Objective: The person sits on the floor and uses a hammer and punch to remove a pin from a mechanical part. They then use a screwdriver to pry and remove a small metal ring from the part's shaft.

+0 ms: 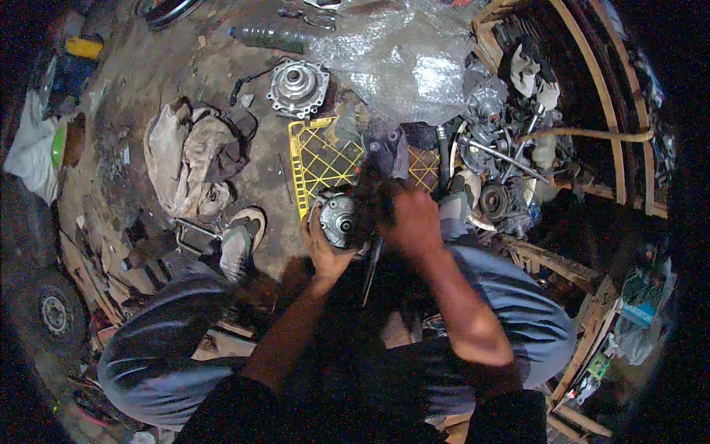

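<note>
Fingers of the left hand grasp the edge of a round silver housing; right hand blurred just right of it, fingers curled, can't tell on what. Past the left fingers: yellow lattice crate, farther off a flanged metal part.

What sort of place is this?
Probably a mechanical repair workshop: the left hand holds a round metal part, a flanged metal housing lies on the floor, and machine parts are heaped at the right.
</note>
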`<state>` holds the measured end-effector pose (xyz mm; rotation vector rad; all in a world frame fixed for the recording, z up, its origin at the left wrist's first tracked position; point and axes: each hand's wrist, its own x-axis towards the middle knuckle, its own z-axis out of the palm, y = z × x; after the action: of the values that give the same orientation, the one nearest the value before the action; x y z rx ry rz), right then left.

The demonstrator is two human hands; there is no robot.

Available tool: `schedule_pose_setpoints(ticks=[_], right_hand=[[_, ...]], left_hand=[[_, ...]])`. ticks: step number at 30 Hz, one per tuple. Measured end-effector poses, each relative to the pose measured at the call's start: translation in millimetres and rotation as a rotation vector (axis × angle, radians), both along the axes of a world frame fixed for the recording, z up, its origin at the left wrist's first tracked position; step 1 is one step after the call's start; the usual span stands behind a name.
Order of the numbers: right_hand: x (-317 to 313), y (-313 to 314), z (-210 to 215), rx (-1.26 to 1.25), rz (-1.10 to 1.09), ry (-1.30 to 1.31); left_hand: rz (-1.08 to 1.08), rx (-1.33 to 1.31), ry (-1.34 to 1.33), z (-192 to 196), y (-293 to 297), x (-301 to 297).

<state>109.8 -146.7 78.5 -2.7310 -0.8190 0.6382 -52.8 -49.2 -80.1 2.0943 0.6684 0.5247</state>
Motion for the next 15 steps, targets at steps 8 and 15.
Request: schedule_pose_setpoints(ticks=[8, 15], right_hand=[[-10, -11, -36, -0.183, 0.030, 0.081], [-21, -9, -38, -0.114, 0.148, -0.064]], left_hand=[[-0.019, 0.088, 0.009, 5, 3, 4], [-0.088, 0.076, 0.045, 9, 14, -3]])
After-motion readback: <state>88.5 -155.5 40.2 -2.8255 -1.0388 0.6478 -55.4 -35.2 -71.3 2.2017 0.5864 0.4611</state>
